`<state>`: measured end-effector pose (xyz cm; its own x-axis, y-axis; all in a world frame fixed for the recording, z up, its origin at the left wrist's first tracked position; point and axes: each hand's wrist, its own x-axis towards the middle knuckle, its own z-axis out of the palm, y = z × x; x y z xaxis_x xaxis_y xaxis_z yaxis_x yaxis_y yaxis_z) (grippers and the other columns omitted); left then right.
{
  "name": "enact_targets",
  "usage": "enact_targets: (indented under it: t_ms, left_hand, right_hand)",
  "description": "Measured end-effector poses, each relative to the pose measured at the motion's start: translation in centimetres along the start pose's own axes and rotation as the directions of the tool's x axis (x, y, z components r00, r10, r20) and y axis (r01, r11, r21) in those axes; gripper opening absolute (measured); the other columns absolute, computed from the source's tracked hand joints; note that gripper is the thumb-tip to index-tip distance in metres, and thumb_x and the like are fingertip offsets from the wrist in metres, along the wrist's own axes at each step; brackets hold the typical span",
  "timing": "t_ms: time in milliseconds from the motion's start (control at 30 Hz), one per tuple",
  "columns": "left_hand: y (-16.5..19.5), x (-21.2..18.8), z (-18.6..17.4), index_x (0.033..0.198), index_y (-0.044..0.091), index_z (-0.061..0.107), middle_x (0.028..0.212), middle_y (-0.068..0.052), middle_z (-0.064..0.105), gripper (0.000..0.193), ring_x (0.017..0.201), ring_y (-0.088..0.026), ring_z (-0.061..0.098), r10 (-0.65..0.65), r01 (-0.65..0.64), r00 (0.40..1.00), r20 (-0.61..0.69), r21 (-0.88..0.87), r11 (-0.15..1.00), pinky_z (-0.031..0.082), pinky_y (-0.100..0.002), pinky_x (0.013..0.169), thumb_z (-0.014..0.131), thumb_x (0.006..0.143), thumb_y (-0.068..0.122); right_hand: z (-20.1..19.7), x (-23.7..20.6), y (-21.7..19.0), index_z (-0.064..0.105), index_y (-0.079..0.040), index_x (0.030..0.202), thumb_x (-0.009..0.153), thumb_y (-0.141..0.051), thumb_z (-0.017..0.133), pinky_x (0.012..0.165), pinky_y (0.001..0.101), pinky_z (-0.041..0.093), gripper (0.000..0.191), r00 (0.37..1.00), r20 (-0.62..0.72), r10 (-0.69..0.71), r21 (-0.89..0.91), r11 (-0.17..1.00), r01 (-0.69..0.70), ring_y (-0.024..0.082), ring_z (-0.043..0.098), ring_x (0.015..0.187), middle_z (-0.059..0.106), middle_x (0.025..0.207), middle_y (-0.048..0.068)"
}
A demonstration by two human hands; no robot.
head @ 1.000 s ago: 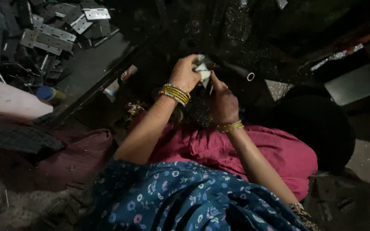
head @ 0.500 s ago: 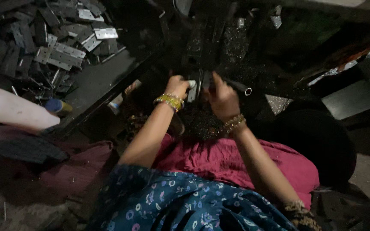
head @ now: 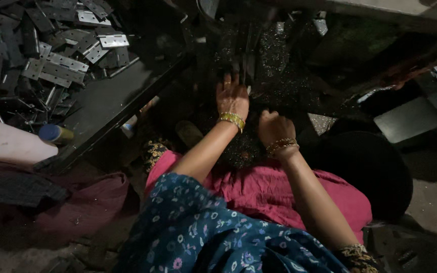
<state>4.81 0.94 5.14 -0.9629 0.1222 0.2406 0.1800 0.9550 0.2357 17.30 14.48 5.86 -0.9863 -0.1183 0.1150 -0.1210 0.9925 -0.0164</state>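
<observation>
Over dark metal shavings (head: 274, 55) — left hand (head: 232, 97) outstretched, right hand (head: 275, 126) fisted.

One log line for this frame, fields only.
left hand: flat on dark machine | right hand: fisted, contents unseen | hinges: piled on tray, left

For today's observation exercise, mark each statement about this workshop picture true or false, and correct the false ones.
1. Both hands wear gold bangles. True: left hand, right hand.
2. A pile of metal hinges lies at upper left. True.
3. The left hand rests in the pink lap. False: it reaches forward into the dark machine.
4. The cloth on the lap is green. False: it is pink.
5. The right hand is spread flat and open. False: it is curled closed.
</observation>
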Motion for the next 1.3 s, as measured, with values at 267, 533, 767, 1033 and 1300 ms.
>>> enact_targets:
  t_ms: [267, 533, 767, 1033, 1300]
  left_hand:
    - [0.7, 2.2, 1.8, 0.124, 0.012, 0.075, 0.149, -0.011, 0.056, 0.032, 0.139, -0.027, 0.047, -0.06, 0.042, 0.989, 0.132, 0.138, 0.99, 0.036, -0.045, 0.115, 0.051, 0.104, 0.014]
    - [1.1, 2.6, 2.1, 0.126, 0.011, 0.071, 0.146, -0.008, 0.056, 0.037, 0.132, -0.027, 0.046, -0.023, 0.029, 0.999, -0.031, 0.219, 0.975, 0.035, -0.045, 0.107, 0.052, 0.095, 0.019]
    - [0.9, 3.0, 2.4, 0.127, 0.01, 0.067, 0.138, -0.006, 0.059, 0.044, 0.13, -0.027, 0.046, 0.038, -0.023, 0.997, -0.07, 0.207, 0.978, 0.034, -0.044, 0.104, 0.054, 0.087, 0.021]
    - [0.4, 3.6, 2.2, 0.137, 0.014, 0.06, 0.153, -0.005, 0.05, 0.043, 0.133, -0.028, 0.045, 0.019, -0.017, 1.0, -0.006, 0.208, 0.978, 0.035, -0.047, 0.108, 0.053, 0.095, 0.021]
    - [0.3, 4.0, 1.8, 0.14, 0.017, 0.061, 0.154, -0.005, 0.049, 0.045, 0.137, -0.032, 0.044, 0.046, -0.035, 0.998, -0.048, 0.205, 0.978, 0.037, -0.048, 0.107, 0.05, 0.096, 0.018]
  right_hand:
    - [1.5, 0.6, 0.3, 0.068, -0.004, 0.099, 0.096, -0.027, 0.055, 0.079, 0.0543, 0.059, 0.027, 0.978, 0.159, 0.138, 0.114, 0.981, -0.157, 0.044, 0.073, 0.088, 0.074, 0.096, 0.025]
    - [1.6, -0.6, -0.8, 0.063, -0.001, 0.116, 0.093, -0.064, 0.059, 0.086, 0.053, 0.057, 0.067, 0.899, 0.358, 0.25, 0.155, 0.934, -0.322, 0.045, 0.069, 0.103, 0.072, 0.108, 0.028]
    - [2.1, -0.5, -0.1, 0.064, 0.001, 0.111, 0.095, -0.065, 0.058, 0.087, 0.0544, 0.056, 0.068, 0.936, 0.295, 0.191, 0.216, 0.941, -0.26, 0.047, 0.07, 0.102, 0.072, 0.104, 0.029]
    - [10.5, -4.2, -0.7, 0.073, -0.005, 0.112, 0.096, -0.046, 0.056, 0.076, 0.0503, 0.059, 0.046, 0.98, 0.086, 0.179, 0.38, 0.903, -0.198, 0.042, 0.073, 0.093, 0.075, 0.103, 0.023]
    - [5.9, -1.6, 1.0, 0.07, -0.002, 0.109, 0.093, -0.056, 0.065, 0.078, 0.0506, 0.059, 0.056, 0.881, 0.392, 0.265, 0.292, 0.872, -0.392, 0.043, 0.072, 0.097, 0.073, 0.101, 0.027]
